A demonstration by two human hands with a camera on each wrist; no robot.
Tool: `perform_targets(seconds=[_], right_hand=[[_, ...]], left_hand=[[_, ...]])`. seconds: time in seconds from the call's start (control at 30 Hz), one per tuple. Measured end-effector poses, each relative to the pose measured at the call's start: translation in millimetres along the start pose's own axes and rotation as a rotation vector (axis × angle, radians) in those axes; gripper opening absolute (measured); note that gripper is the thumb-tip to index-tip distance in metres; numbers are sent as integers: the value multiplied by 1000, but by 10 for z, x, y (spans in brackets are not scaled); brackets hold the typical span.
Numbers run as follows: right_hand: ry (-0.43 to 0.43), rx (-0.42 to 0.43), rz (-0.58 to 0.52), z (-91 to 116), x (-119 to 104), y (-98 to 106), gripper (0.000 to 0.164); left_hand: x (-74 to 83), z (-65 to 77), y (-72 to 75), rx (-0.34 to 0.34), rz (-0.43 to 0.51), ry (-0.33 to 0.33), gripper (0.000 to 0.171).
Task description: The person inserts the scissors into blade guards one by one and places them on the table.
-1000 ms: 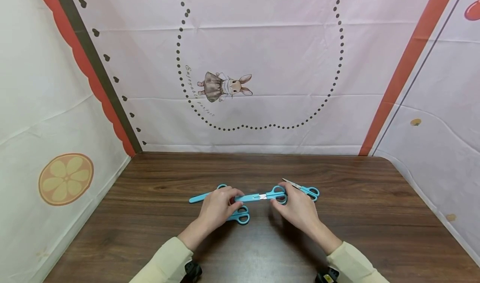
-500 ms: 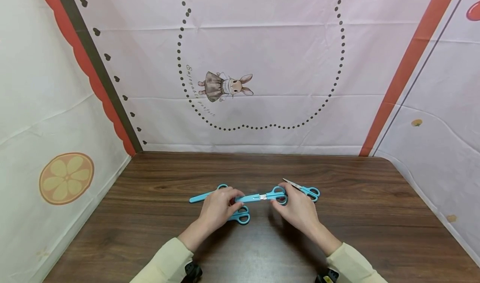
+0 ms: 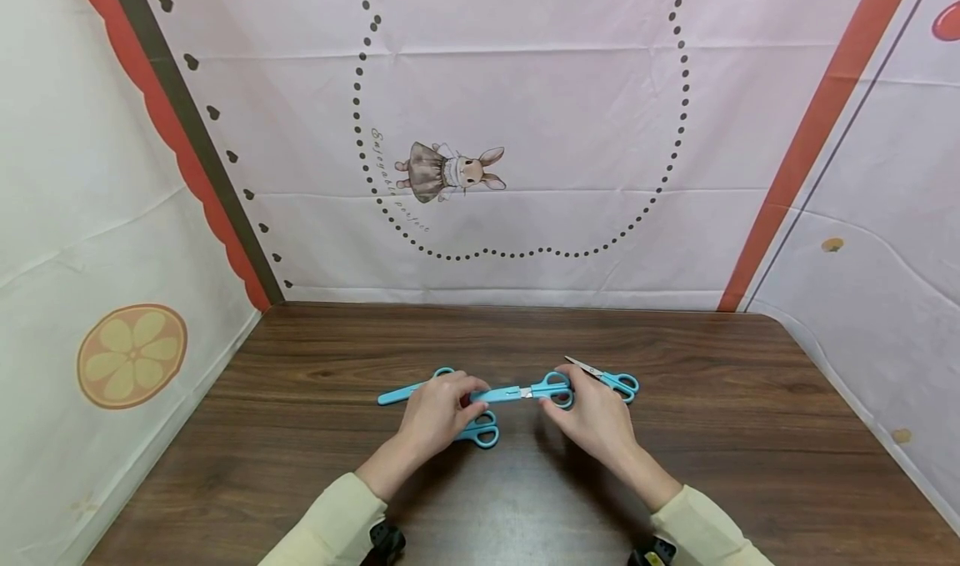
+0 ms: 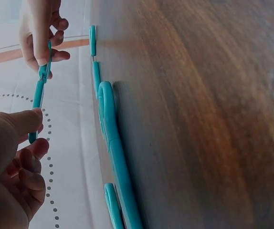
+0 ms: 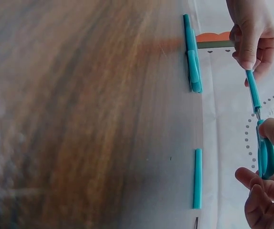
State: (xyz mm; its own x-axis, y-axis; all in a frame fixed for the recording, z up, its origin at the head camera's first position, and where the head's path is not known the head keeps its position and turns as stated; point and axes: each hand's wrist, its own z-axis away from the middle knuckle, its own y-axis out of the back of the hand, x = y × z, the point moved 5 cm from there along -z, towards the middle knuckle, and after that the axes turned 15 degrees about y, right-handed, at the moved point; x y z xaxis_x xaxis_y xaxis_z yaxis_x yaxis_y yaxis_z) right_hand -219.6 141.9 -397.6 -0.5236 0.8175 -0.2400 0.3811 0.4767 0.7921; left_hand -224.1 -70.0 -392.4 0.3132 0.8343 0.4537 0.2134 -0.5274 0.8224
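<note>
A pair of light-blue scissors [image 3: 553, 389] is held level above the table between both hands, its blade sheath [image 3: 501, 395] towards the left. My left hand [image 3: 435, 412] pinches the sheath's far end between thumb and forefinger. My right hand [image 3: 596, 408] grips the handle loops [image 5: 266, 160] with thumb and fingers. A short strip of bare metal shows between sheath and handles. Beside the right hand lies another pair of scissors [image 3: 621, 384] with bare blades. Two more pairs lie by the left hand: sheathed scissors [image 3: 399, 396] behind it and scissors [image 3: 482, 433] partly hidden under it.
On the wooden table [image 3: 300, 483], a loose blue strip [image 5: 197, 179], apparently a sheath, lies below the held scissors in the right wrist view. White printed cloth [image 3: 525, 132] hangs behind the table and on both sides.
</note>
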Motion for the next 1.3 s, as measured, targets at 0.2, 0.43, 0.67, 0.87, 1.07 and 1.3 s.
perform_targets(seconds=[0.2,0.43,0.67,0.87,1.07,1.3], right_hand=[[-11,-6,-10,4,0,-5,45],[-36,-24,-16,13,-1,-15,45],[-30,-11,-14,5,-15,-9,46],[-32,-19,-20,-9,-36,-3,46],[-27,-17,-23,-12,-49,-14,45],[-5,10,-22,-18,-64,-30,44]], left_hand=[[-4,-1,-21,-8,-4,-6,14],[4,-7,-23,-21,-9,-8,15],[7,-5,-16,-28,-9,-10,16],[0,-1,-19,-37,-4,-13,16],[-7,-5,-29,-44,-8,-17,17],[6,-13,1,-43,-13,-10,17]])
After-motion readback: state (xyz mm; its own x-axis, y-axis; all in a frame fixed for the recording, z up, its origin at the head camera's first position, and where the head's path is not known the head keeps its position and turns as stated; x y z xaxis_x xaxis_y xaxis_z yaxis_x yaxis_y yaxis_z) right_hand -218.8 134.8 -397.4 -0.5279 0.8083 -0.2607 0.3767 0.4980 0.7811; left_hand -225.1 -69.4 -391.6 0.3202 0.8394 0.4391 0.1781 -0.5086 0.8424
